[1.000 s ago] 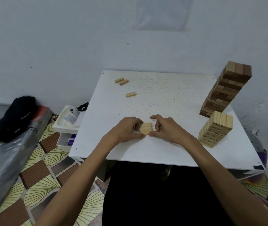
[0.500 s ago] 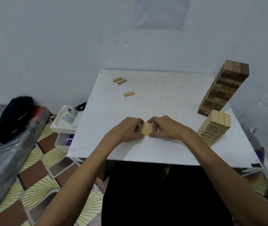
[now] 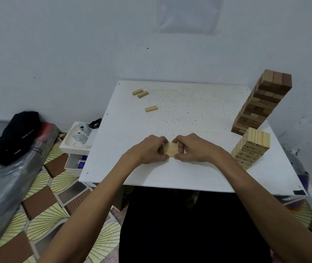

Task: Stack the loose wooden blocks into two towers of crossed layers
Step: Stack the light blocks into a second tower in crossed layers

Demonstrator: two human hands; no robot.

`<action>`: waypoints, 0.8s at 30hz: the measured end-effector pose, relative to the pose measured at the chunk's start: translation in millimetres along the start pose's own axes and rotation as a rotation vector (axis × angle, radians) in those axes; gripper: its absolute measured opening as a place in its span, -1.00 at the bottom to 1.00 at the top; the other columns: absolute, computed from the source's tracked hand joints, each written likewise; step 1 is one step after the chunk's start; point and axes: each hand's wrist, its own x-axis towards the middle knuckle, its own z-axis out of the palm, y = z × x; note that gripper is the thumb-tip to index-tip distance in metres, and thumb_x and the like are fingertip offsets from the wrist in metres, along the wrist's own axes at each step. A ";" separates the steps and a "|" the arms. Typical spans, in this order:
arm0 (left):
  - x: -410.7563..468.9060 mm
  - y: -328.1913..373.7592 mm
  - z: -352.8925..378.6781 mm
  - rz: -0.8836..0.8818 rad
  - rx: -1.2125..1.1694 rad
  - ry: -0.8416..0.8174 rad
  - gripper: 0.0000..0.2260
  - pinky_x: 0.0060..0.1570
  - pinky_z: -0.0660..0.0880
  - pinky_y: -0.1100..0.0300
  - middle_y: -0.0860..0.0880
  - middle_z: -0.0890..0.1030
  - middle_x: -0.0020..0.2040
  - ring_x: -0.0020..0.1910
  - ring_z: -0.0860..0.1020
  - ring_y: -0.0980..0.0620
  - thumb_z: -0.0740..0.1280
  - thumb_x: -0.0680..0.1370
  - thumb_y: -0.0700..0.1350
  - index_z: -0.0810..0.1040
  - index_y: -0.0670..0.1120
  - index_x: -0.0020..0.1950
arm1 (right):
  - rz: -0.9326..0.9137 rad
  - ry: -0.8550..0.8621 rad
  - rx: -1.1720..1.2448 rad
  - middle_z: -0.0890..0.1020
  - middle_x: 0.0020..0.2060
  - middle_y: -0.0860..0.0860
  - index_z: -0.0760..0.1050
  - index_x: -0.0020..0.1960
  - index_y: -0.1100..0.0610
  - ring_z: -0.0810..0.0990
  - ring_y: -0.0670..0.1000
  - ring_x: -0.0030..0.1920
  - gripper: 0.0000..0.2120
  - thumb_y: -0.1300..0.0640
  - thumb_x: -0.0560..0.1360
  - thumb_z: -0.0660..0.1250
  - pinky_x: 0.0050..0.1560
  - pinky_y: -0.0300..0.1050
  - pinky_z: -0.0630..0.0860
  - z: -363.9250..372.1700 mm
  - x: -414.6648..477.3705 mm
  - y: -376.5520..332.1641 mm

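A small set of pale wooden blocks [image 3: 171, 149] lies side by side near the front of the white table [image 3: 198, 173]. My left hand [image 3: 147, 149] pinches its left end and my right hand [image 3: 193, 148] pinches its right end. A tall dark-wood tower [image 3: 263, 103] stands at the far right. In front of it stands a shorter pale tower [image 3: 251, 149]. Two loose blocks [image 3: 140, 93] lie at the far left of the table, and a third loose block [image 3: 151, 108] lies nearer.
A white tray [image 3: 75, 138] with small items sits on a low drawer unit left of the table. A black cap [image 3: 12, 135] rests on a plastic-wrapped surface at the far left. The wall stands close behind the table and to its right.
Both hands have stayed on the block set, closing in slightly from both ends. The camera view has shifted a little.
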 end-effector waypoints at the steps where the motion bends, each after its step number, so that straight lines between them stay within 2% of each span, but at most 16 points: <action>1: -1.0 0.5 -1.3 0.010 -0.002 0.017 -0.55 -0.09 0.54 0.11 0.12 0.56 -0.18 -0.20 0.52 0.14 0.47 0.48 -0.01 0.52 -0.11 0.32 | -0.007 0.019 -0.005 0.63 -0.17 -0.13 0.44 0.37 0.03 0.49 -0.18 -0.13 -0.51 -0.03 0.49 0.45 -0.07 -0.13 0.50 0.0 -1.5 -1.7; 5: -1.2 3.1 -12.1 0.067 0.007 0.077 -0.55 -0.18 0.47 0.20 0.12 0.56 -0.24 -0.29 0.49 0.19 0.54 0.40 0.03 0.59 -0.10 0.23 | -0.062 0.143 -0.085 0.56 -0.15 -0.15 0.50 0.28 -0.01 0.48 -0.16 -0.17 -0.51 -0.11 0.40 0.48 -0.16 -0.12 0.45 -5.8 -6.7 -7.2; 7: 0.2 7.0 -23.3 0.102 0.014 0.106 -0.57 -0.20 0.45 0.20 0.14 0.54 -0.27 -0.32 0.47 0.18 0.55 0.38 0.05 0.61 -0.07 0.18 | -0.095 0.209 -0.106 0.49 -0.05 -0.16 0.51 0.25 -0.04 0.43 -0.13 -0.11 -0.51 -0.16 0.38 0.47 -0.09 -0.14 0.42 -14.0 -9.4 -8.5; 9: 3.1 13.0 -37.0 0.128 0.001 0.130 -0.61 -0.21 0.46 0.19 0.14 0.53 -0.28 -0.34 0.47 0.17 0.54 0.37 0.06 0.62 -0.04 0.14 | -0.108 0.265 -0.100 0.46 0.04 -0.14 0.51 0.24 -0.04 0.44 -0.12 -0.02 -0.50 -0.20 0.37 0.46 -0.03 -0.13 0.47 -25.9 -13.5 -11.7; 12: 6.7 27.3 -57.5 0.161 -0.008 0.149 -0.62 -0.21 0.52 0.11 0.12 0.56 -0.26 -0.31 0.50 0.12 0.51 0.35 0.10 0.60 0.01 0.10 | -0.094 0.311 -0.078 0.46 0.08 -0.16 0.51 0.22 -0.04 0.45 -0.15 -0.01 -0.45 -0.25 0.31 0.40 0.00 -0.11 0.51 -47.7 -21.2 -20.6; 16: 11.9 51.0 -78.3 0.219 -0.077 0.173 -0.68 -0.15 0.56 0.05 0.09 0.60 -0.23 -0.28 0.55 0.07 0.55 0.38 -0.02 0.61 -0.03 0.08 | -0.064 0.373 -0.073 0.47 0.09 -0.16 0.51 0.23 -0.06 0.44 -0.17 -0.02 -0.51 -0.17 0.35 0.46 0.01 -0.13 0.50 -79.8 -37.7 -26.9; 19: 19.1 72.3 -90.7 0.258 -0.123 0.177 -0.70 -0.11 0.58 0.03 0.06 0.64 -0.22 -0.26 0.58 0.05 0.56 0.39 -0.09 0.63 -0.03 0.09 | -0.044 0.429 -0.095 0.47 0.07 -0.15 0.50 0.25 -0.10 0.43 -0.16 -0.01 -0.50 -0.20 0.35 0.45 0.01 -0.14 0.49 -100.8 -56.0 -25.9; 21: 24.9 87.9 -96.4 0.268 -0.142 0.166 -0.70 -0.09 0.60 -0.01 0.06 0.65 -0.22 -0.24 0.59 0.04 0.56 0.39 -0.10 0.64 -0.03 0.09 | -0.018 0.446 -0.096 0.48 -0.01 -0.18 0.50 0.24 -0.15 0.45 -0.15 -0.06 -0.49 -0.26 0.32 0.39 -0.04 -0.11 0.50 -112.0 -69.0 -23.9; 24: 34.8 112.2 -99.7 0.294 -0.154 0.141 -0.70 -0.08 0.60 -0.06 0.04 0.66 -0.22 -0.22 0.60 -0.01 0.55 0.39 -0.12 0.64 -0.03 0.10 | 0.017 0.468 -0.046 0.53 -0.19 -0.16 0.53 0.20 -0.10 0.50 -0.10 -0.20 -0.50 -0.23 0.30 0.36 -0.14 0.05 0.57 -124.7 -88.3 -20.1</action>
